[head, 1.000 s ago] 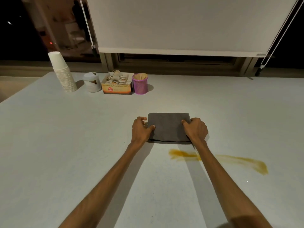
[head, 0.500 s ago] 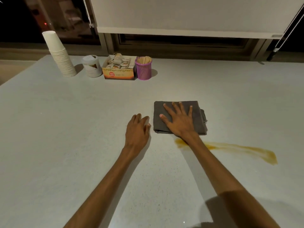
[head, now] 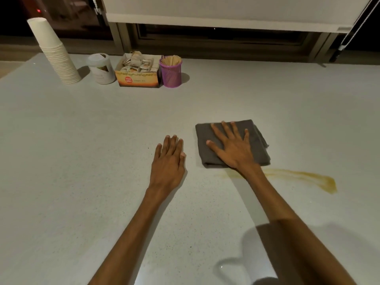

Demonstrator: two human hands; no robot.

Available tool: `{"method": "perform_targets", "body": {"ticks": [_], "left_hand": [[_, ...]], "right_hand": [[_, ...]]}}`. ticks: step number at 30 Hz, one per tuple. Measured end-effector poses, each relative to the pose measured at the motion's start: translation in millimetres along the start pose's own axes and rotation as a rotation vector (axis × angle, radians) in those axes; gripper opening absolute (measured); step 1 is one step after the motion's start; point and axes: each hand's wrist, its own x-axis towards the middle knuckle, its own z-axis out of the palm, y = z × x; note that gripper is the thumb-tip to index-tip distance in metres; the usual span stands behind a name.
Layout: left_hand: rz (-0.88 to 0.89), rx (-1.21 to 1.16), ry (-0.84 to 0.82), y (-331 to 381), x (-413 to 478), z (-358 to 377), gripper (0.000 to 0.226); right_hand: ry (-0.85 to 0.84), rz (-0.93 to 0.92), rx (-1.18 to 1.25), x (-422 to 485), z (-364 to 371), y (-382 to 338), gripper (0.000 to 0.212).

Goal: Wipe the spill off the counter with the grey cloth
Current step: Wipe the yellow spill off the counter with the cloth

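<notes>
The folded grey cloth lies flat on the pale counter. My right hand rests palm down on top of it with the fingers spread. A yellow-brown spill streaks across the counter just in front of the cloth and out to the right; my right wrist crosses its left end. My left hand lies flat on the bare counter to the left of the cloth, fingers together, holding nothing.
At the back left stand a stack of white paper cups, a white jar, an open box of tea bags and a purple mesh cup of wooden sticks. A window frame runs behind the counter.
Both hands let go of the cloth's sides. The right hand moved on top of the cloth and flattened; the left hand came off to the left. The cloth shifted toward the spill.
</notes>
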Motion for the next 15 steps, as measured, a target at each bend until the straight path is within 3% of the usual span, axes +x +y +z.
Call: {"method": "perform_targets", "body": {"ticks": [2,7,12,15], "left_hand": [[-0.011,-0.007,-0.005,2,1,-2,0.052],[-0.039,-0.015,-0.002,-1,-1,-6,0.053],[-0.042,0.0,-0.018,6,-1,-6,0.053],[-0.02,-0.012,-0.014,4,-1,-7,0.053]], "right_hand": [[0.015,0.06,-0.002,1,-1,-20,0.068],[0.093,-0.109,-0.015,-57,17,-15,0.064],[0.032,0.131,-0.021,-25,-1,-3,0.071],[0.071,0.003,0.005,-47,4,-26,0.068]]}}
